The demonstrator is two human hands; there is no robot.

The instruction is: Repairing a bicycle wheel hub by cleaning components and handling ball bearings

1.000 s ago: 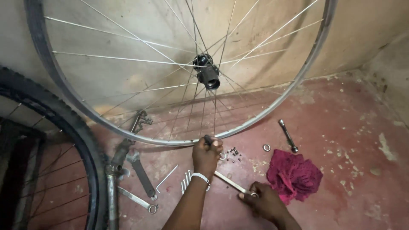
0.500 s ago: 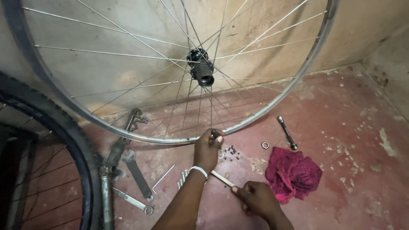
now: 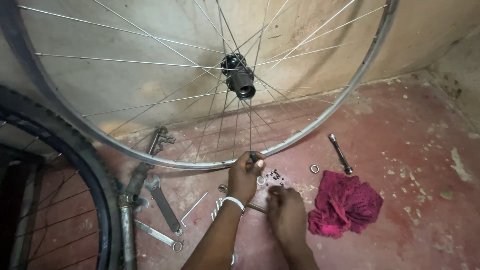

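The left hand (image 3: pixel 245 176) pinches the bottom of the bare wheel rim (image 3: pixel 320 122), which stands upright on the red floor (image 3: pixel 415 150) against the wall. The right hand (image 3: pixel 286 212) curls fingers-down just beside scattered small bearing balls (image 3: pixel 275 175); whether it grips one is unclear. A pink rag (image 3: pixel 345 202) lies near, spanners (image 3: pixel 161 200) to the left.

No packages, labels, signs or screens are visible.

My left hand (image 3: pixel 245 177) bare, a thin white beaded band snug round that wrist, my right hand (image 3: pixel 286 212) bare too, both forearms uncovered, no sleeves showing
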